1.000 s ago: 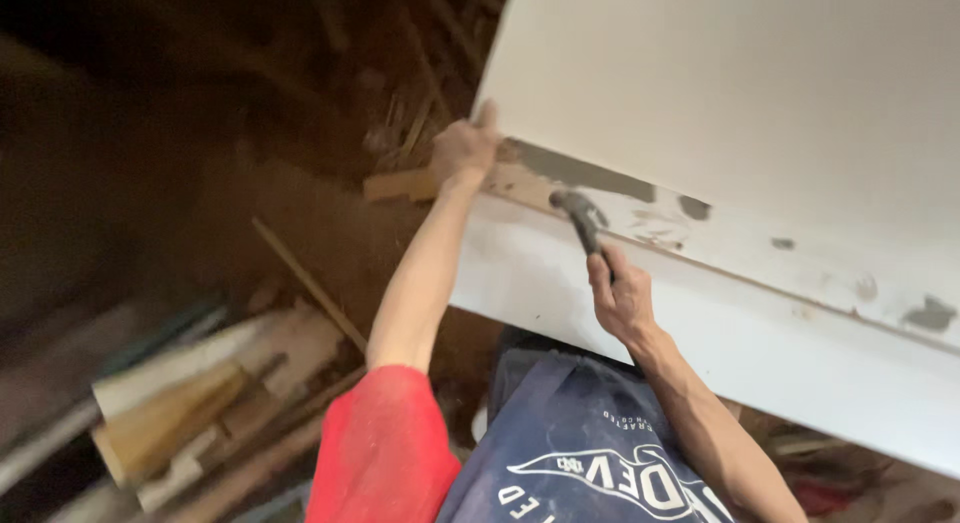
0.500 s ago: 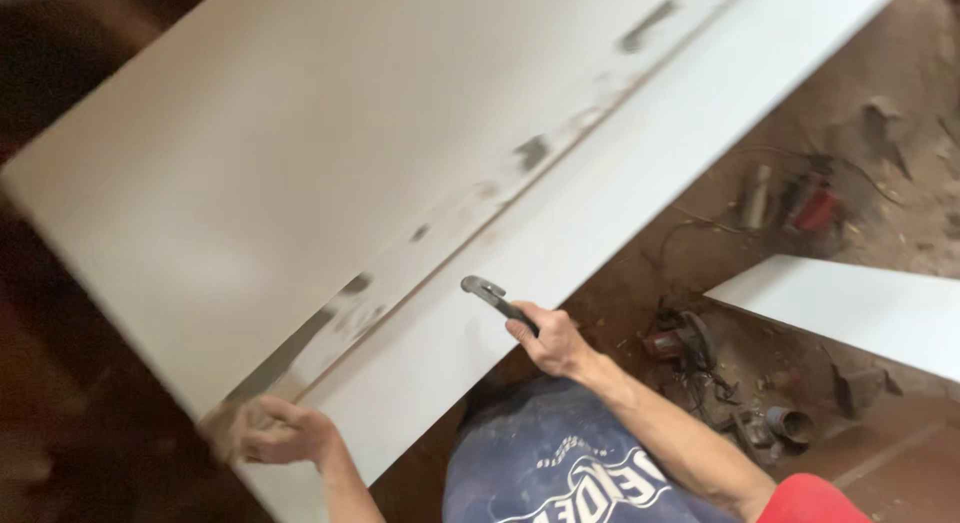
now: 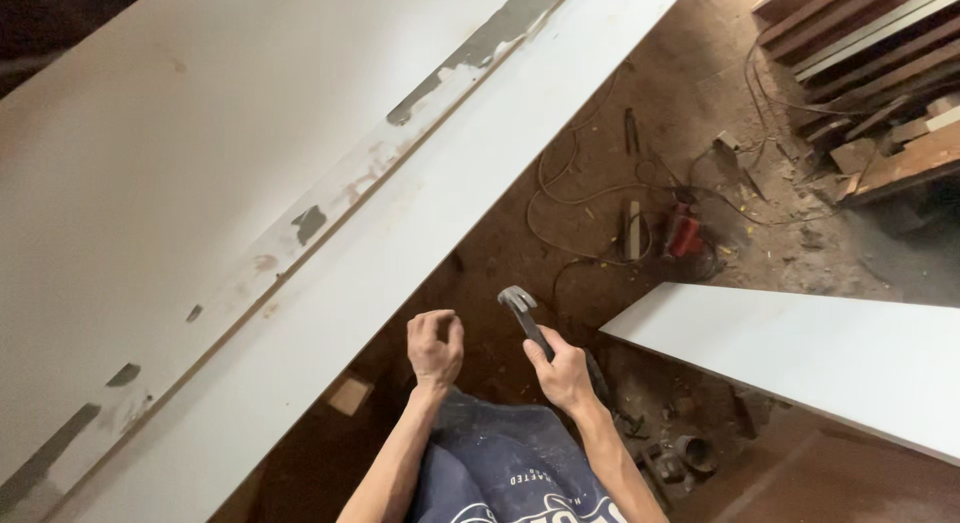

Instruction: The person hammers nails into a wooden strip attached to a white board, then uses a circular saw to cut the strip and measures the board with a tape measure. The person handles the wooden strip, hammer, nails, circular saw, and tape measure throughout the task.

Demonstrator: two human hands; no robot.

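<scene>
My right hand (image 3: 562, 370) grips the handle of a grey claw hammer (image 3: 523, 311), whose head points up and away from me. My left hand (image 3: 436, 345) is held up beside it, fingers curled in with nothing visible in them. Both hands hover over the dirt floor, just off the near edge of a large white panel (image 3: 200, 183). A long white board (image 3: 420, 223) lies along that panel's edge, with grey patches where the paint is chipped at the seam.
A second white board (image 3: 800, 353) lies to the right. Black cables (image 3: 580, 193), a red power tool (image 3: 683, 233) and small hand tools are scattered on the floor. Stacked timber (image 3: 880, 73) sits at the far right. A small wood block (image 3: 348, 393) lies under the panel.
My left hand has come off the panel's far edge and now sits curled beside the hammer hand. The view has swung, so the floor and second board show more fully.
</scene>
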